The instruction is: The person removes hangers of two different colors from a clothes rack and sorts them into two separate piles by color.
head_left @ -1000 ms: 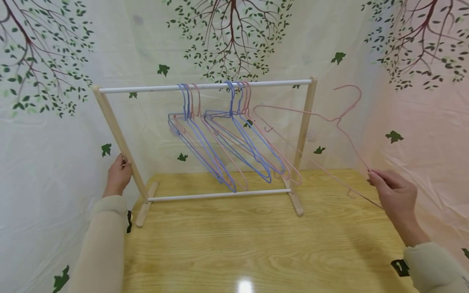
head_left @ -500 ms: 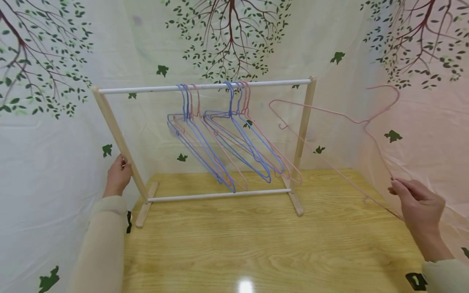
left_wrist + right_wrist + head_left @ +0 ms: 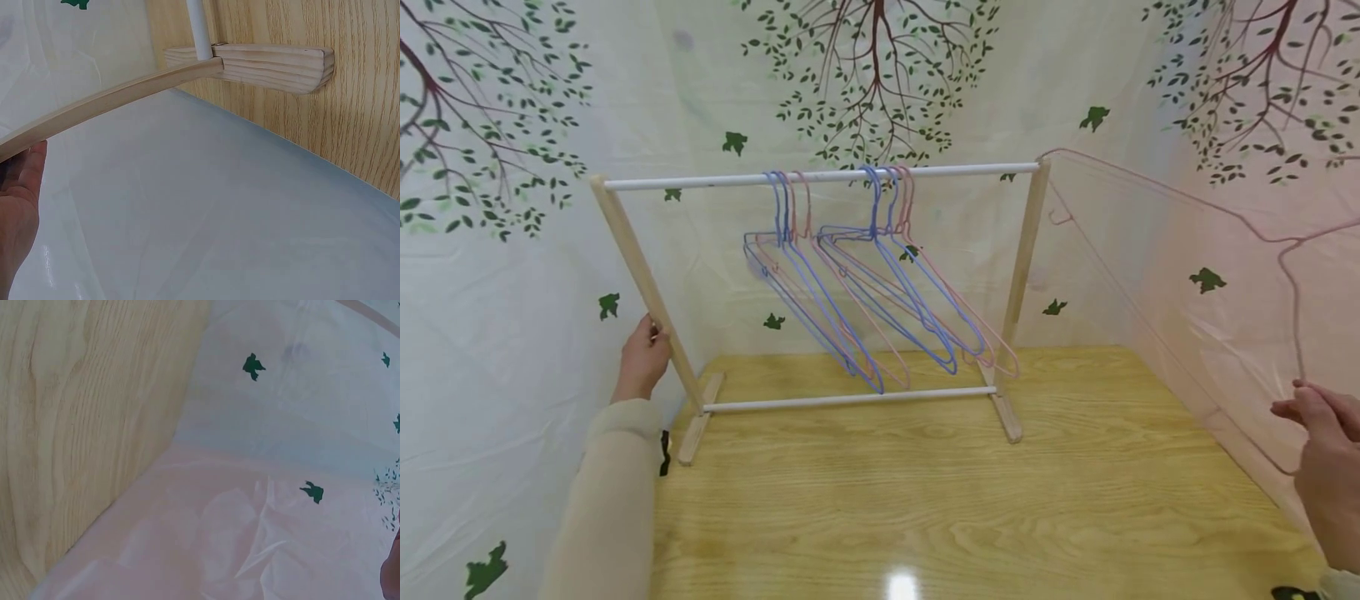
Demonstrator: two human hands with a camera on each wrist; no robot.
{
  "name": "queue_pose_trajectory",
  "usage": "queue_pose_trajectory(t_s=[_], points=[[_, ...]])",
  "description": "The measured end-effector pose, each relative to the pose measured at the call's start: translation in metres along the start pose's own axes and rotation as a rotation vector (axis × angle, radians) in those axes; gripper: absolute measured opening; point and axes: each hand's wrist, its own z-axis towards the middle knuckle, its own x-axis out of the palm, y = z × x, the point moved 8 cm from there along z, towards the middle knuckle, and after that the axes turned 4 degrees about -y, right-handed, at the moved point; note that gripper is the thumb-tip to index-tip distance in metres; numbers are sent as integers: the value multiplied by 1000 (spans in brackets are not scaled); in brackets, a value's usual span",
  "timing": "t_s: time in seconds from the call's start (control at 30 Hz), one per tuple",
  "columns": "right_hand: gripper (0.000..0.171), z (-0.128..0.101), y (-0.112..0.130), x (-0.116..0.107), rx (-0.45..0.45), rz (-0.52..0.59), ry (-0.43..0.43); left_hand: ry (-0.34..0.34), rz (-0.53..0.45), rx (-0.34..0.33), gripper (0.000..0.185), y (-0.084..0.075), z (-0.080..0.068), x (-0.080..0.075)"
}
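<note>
1. While the left hand (image 3: 642,360) grips the slanted wooden upright of the small clothes rack (image 3: 638,279), seemingly to steady it, blue and pink wire hangers (image 3: 865,283) hang from its white rail.
2. The right hand (image 3: 1326,442) pinches a thin pink wire hanger (image 3: 1157,190), held well right of the rack; its hook runs out of view.

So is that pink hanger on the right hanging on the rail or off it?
Off it. The pink hanger is right of the rack's post, pinched by the right hand; the other hangers hang from the white rail.
</note>
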Motion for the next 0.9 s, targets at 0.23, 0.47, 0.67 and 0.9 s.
queue_pose_trajectory(t_s=[0.23, 0.47, 0.67, 0.9], points=[[25, -1, -12, -13, 84, 105, -36, -4, 1, -6, 38, 2, 2, 0], [18, -10, -40, -12, 197, -357, -22, -13, 6, -19, 38, 3, 3, 1], [12, -36, -69, -5, 341, -612, 165, -21, 15, 3, 34, 3, 4, 0], [11, -64, -108, -13, 610, -662, 362, -10, 23, 8, 32, 2, 5, 0]])
